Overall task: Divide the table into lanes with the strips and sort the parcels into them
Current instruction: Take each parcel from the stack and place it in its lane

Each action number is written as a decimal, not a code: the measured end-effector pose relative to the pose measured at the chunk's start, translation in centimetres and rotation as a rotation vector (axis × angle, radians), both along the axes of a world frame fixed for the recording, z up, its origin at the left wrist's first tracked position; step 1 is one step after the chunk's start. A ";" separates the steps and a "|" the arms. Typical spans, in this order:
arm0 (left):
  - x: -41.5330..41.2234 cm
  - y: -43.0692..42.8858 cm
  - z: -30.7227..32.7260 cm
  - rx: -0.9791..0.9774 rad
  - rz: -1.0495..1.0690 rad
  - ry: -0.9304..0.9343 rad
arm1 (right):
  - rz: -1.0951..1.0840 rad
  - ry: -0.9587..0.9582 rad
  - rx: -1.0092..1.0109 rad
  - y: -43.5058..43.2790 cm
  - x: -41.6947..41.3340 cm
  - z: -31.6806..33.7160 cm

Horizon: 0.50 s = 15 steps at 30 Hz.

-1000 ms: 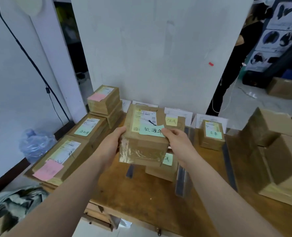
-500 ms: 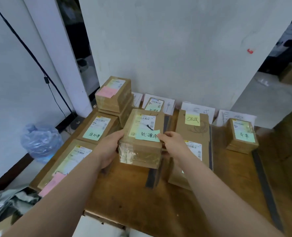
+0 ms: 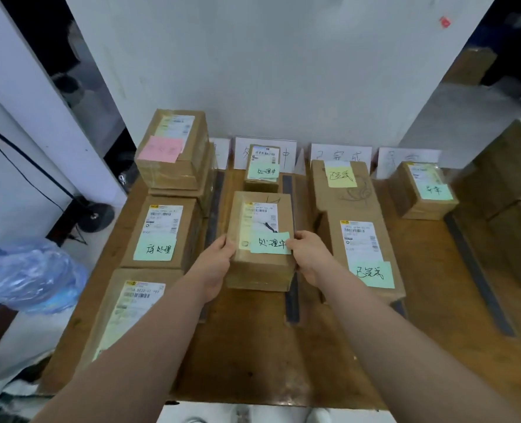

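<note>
Both hands on the parcel (image 3: 260,227)! Left hand (image 3: 216,264) has its grip curled round the near-left corner, and right hand (image 3: 309,257) grips the near-right, beside the green note (image 3: 269,243). The parcel is in the second lane, between left strip (image 3: 213,209) and right strip (image 3: 291,297), just in front of a small parcel (image 3: 262,175). Whether it touches the bench (image 3: 253,361), can't tell.

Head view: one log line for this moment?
left hand grips parcel | right hand grips parcel | parcel between strips, second lane from left | touching table: cannot tell
</note>
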<state>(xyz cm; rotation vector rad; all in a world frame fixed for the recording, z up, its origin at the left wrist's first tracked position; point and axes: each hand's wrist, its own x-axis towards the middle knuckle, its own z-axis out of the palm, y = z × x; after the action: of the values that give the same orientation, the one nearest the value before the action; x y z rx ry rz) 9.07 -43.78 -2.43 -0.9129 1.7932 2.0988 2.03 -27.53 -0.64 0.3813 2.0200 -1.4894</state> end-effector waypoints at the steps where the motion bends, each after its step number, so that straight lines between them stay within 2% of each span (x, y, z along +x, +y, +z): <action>1: -0.2 0.0 -0.5 0.000 -0.003 -0.012 | -0.007 -0.008 0.006 -0.1 0.0 -0.3; 15: -2.8 0.2 -3.2 -0.006 0.029 -0.094 | -0.073 -0.011 0.046 -1.0 -2.0 -2.9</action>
<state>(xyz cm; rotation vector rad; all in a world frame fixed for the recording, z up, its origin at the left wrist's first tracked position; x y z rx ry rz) 6.22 -43.59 -5.59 -1.0278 1.7508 2.0326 0.05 -28.52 -3.53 0.4855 2.0545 -1.4829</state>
